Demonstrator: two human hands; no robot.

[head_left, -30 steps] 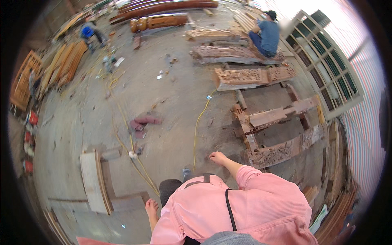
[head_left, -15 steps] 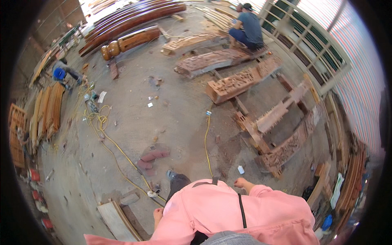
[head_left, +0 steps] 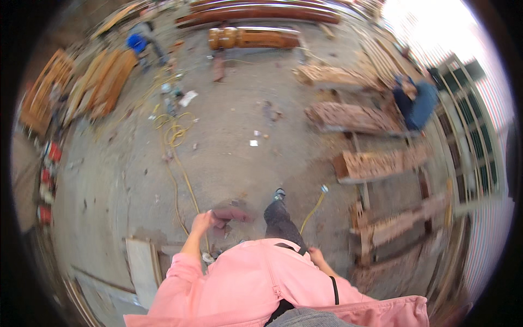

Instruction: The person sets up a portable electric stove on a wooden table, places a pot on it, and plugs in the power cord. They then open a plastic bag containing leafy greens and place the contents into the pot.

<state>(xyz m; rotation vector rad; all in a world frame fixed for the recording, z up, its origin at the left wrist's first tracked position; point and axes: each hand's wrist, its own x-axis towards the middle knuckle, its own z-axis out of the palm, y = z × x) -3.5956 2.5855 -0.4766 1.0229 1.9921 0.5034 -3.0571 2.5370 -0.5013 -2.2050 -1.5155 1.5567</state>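
My left hand (head_left: 202,222) is held out ahead of the pink jacket (head_left: 239,272), its fingers loosely curled with nothing visible in them. Beyond it on the floor lies a small heap of dark red pieces (head_left: 233,213), apart from the hand as far as I can tell. My right hand (head_left: 315,255) hangs low beside the jacket's dark strap; motion blur hides its fingers. One leg in dark trousers (head_left: 280,218) is stretched forward, its shoe on the concrete floor.
Yellow cords (head_left: 180,180) snake across the floor. Carved timbers (head_left: 381,163) rest on supports at right, where a person (head_left: 417,106) crouches. Another person in a blue cap (head_left: 137,42) bends at far left, near stacked boards (head_left: 111,82). A turned wooden post (head_left: 256,38) lies far ahead.
The view has swung left, so the carved timbers sit farther right. My left hand has come up and forward; my right hand has drawn back towards the jacket. The leg has stepped forward.
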